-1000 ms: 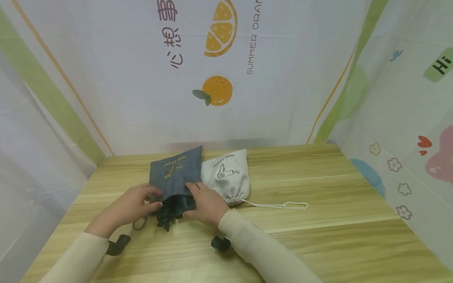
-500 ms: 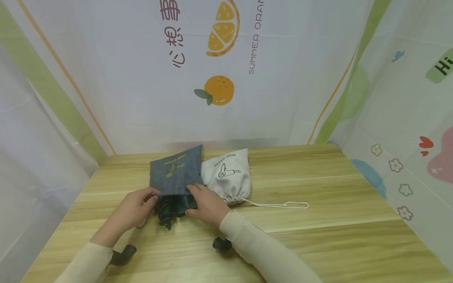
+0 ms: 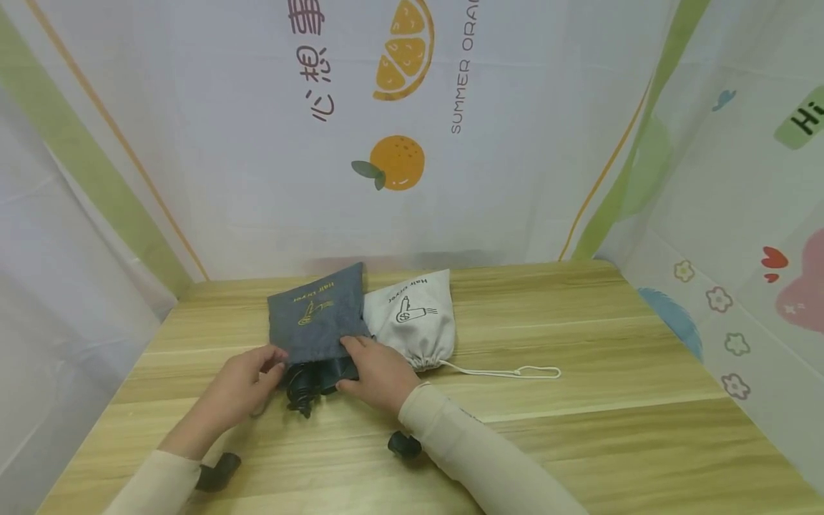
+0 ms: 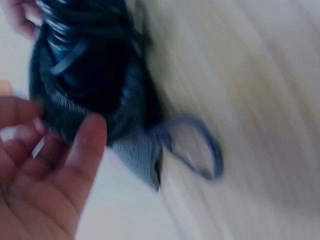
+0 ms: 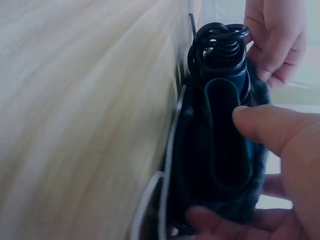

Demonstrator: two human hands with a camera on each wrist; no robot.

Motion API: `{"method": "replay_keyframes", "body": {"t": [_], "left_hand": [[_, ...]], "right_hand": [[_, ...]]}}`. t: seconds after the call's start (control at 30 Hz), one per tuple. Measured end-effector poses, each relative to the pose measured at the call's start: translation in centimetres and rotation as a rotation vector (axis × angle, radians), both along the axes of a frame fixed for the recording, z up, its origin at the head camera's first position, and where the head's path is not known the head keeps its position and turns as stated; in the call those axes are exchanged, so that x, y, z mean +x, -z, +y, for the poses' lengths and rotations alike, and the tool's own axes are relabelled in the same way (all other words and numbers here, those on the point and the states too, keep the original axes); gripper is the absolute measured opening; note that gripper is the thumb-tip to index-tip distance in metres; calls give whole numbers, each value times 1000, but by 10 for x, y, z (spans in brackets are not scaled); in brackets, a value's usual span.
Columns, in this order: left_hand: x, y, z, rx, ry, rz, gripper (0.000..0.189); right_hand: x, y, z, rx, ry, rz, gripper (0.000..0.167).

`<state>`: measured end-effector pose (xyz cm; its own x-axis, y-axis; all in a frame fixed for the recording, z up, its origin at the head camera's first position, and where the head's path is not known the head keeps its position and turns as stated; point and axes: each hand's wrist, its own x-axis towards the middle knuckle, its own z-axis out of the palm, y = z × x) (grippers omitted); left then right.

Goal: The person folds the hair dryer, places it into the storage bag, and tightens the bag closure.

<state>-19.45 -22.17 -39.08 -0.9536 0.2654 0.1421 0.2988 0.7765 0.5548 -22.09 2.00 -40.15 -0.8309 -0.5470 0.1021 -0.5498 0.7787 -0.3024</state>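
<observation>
A dark grey-blue drawstring bag (image 3: pixel 322 315) marked "Hair Dryer" lies at the back left of the table. Out of its mouth pokes a black hair dryer (image 5: pixel 227 130), its black cord (image 5: pixel 220 45) bundled in loops around it. Thumb and fingers of my left hand (image 3: pixel 241 390) pinch the left side of the bag's rim. My right hand (image 3: pixel 381 372) holds the right side of the mouth, its thumb against the dryer's flat nozzle. The bag's drawstring loop (image 4: pixel 195 145) hangs near the left hand. Most of the dryer is hidden inside the bag.
A white drawstring bag (image 3: pixel 412 318), also printed "Hair Dryer", touches the dark bag's right side. Its white cord (image 3: pixel 496 373) stretches right across the wooden table (image 3: pixel 611 343). Printed white curtains (image 3: pixel 515 179) hang behind and at the sides. Black devices (image 3: pixel 404 445) sit at both wrists.
My left hand has moved from loosely spread fingers to pinching the rim. The bag's front edge has come slightly forward over the dryer. My right hand has stayed nearly still.
</observation>
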Motion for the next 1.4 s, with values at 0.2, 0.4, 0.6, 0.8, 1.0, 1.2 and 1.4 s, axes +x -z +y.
{"method": "replay_keyframes", "body": {"t": [0.2, 0.4, 0.6, 0.8, 1.0, 1.2, 1.4], "left_hand": [[6, 6, -7, -74, 159, 36, 45], [9, 10, -6, -149, 203, 108, 85], [8, 11, -2, -160, 174, 130, 74], [7, 5, -1, -103, 139, 35, 72], [5, 4, -2, -113, 85, 46, 55], [4, 6, -2, -125, 58, 85, 46], [5, 3, 0, -113, 25, 92, 41]], "right_hand": [[1, -2, 1, 47, -13, 44, 68], [-1, 0, 2, 69, -37, 55, 71], [-1, 1, 4, 52, -33, 53, 68], [-2, 3, 6, 22, -15, 54, 64], [-3, 2, 7, -17, -5, 115, 58], [-6, 4, 6, -2, -14, 122, 60], [-9, 6, 5, -39, 3, 160, 40]]}}
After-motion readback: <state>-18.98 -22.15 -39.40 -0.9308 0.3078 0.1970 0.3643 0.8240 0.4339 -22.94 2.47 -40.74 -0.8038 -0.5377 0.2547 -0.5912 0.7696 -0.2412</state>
